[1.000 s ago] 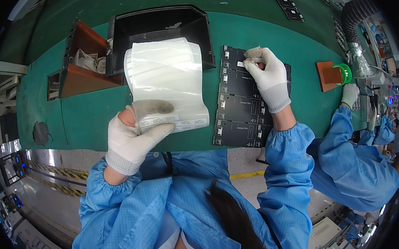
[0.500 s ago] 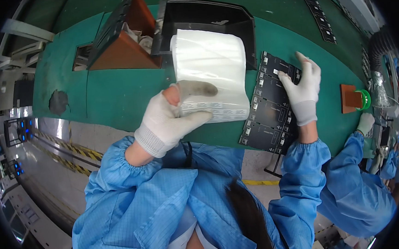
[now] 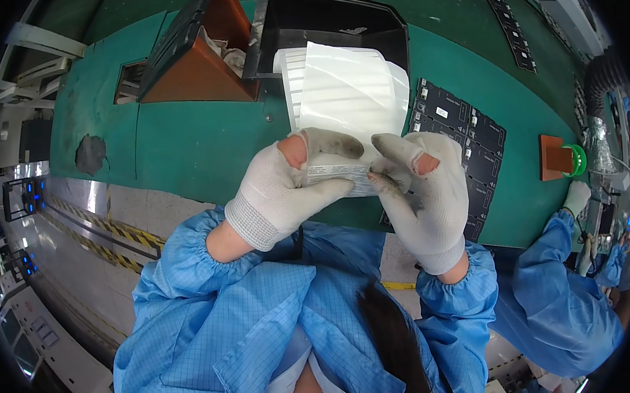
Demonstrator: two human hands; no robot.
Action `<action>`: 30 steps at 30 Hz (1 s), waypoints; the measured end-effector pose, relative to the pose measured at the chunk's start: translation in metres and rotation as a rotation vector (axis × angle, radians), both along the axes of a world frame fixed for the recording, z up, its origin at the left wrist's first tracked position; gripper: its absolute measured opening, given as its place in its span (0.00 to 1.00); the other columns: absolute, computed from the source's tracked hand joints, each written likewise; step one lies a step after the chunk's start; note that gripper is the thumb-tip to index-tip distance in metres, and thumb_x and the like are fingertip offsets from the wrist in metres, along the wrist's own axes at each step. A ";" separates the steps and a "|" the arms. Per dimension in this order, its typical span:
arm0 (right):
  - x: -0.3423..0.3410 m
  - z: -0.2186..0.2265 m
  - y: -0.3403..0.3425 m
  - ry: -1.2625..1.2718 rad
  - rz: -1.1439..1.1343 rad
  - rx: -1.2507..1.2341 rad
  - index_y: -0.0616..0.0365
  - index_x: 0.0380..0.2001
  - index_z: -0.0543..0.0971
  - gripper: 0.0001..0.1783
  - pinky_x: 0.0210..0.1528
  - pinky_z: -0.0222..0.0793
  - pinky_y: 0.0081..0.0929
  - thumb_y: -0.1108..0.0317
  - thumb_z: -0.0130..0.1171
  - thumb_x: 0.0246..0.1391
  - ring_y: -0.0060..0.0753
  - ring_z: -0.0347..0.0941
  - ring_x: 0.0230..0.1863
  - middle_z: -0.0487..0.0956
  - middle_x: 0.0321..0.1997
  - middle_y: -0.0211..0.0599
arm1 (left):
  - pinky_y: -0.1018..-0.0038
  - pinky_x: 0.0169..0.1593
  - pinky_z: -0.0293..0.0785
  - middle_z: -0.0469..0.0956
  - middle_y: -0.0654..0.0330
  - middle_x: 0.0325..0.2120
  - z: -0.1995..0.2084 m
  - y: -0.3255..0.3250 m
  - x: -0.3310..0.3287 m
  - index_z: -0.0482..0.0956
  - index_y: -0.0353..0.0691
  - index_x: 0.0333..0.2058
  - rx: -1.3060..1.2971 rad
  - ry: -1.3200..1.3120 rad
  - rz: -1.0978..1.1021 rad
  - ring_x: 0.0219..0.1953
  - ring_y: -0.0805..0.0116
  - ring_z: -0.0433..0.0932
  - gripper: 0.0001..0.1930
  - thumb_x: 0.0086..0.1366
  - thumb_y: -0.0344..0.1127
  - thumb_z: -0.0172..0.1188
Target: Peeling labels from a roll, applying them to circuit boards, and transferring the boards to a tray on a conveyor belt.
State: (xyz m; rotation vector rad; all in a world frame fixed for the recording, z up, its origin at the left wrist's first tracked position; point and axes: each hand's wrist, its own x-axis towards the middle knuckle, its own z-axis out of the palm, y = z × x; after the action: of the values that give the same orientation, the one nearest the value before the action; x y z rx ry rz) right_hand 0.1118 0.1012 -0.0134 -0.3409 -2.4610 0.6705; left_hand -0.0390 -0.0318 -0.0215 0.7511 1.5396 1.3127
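A long white sheet of labels (image 3: 351,84) runs from a black bin toward me, its near edge bent up to show rows of small printed labels. My left hand (image 3: 278,192), in a white glove with an uncovered fingertip, grips the left side of that edge between thumb and fingers. My right hand (image 3: 428,196), gloved alike with grey-stained fingertips, pinches at the right end of the same edge. Whether a single label has come loose there is too small to tell. Just right of it lies a black panel of circuit boards (image 3: 464,138) with a small white label on it, partly hidden by my right hand.
The black bin (image 3: 331,13) stands at the back beside a brown angled stand (image 3: 200,73). A second black board strip (image 3: 509,29) lies at the far right. A green tape roll (image 3: 575,159) sits at the right of the green table, near a co-worker's gloved hand (image 3: 576,196).
My right hand has left the black panel and come left to the label sheet's edge. The sheet has shifted slightly right and bent, with my left hand still holding it.
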 end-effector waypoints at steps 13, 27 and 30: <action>0.014 -0.007 -0.004 0.059 -0.021 -0.342 0.68 0.48 0.74 0.20 0.45 0.70 0.24 0.81 0.62 0.49 0.28 0.74 0.40 0.76 0.37 0.38 | 0.76 0.51 0.75 0.81 0.57 0.43 -0.005 0.001 0.001 0.75 0.33 0.49 0.044 0.010 -0.011 0.46 0.71 0.79 0.19 0.59 0.27 0.64; 0.052 -0.049 0.071 -0.191 -0.400 -0.576 0.65 0.43 0.77 0.14 0.37 0.65 0.13 0.77 0.61 0.51 0.12 0.67 0.31 0.80 0.30 0.26 | 0.78 0.48 0.76 0.81 0.57 0.41 -0.010 -0.008 -0.001 0.76 0.33 0.48 0.054 0.080 0.028 0.43 0.73 0.79 0.19 0.57 0.24 0.66; 0.052 -0.048 0.074 -0.196 -0.398 -0.582 0.65 0.43 0.77 0.15 0.37 0.65 0.13 0.76 0.61 0.50 0.12 0.66 0.30 0.80 0.30 0.27 | 0.81 0.42 0.76 0.81 0.59 0.40 -0.009 -0.009 0.000 0.77 0.35 0.48 0.022 0.139 0.012 0.39 0.76 0.79 0.19 0.57 0.24 0.66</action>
State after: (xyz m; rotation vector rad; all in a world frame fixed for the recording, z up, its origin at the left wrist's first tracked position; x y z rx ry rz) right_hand 0.1642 0.1747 -0.0610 -1.1293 -2.2200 1.2059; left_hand -0.0395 -0.0406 -0.0305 0.8639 1.6437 1.3117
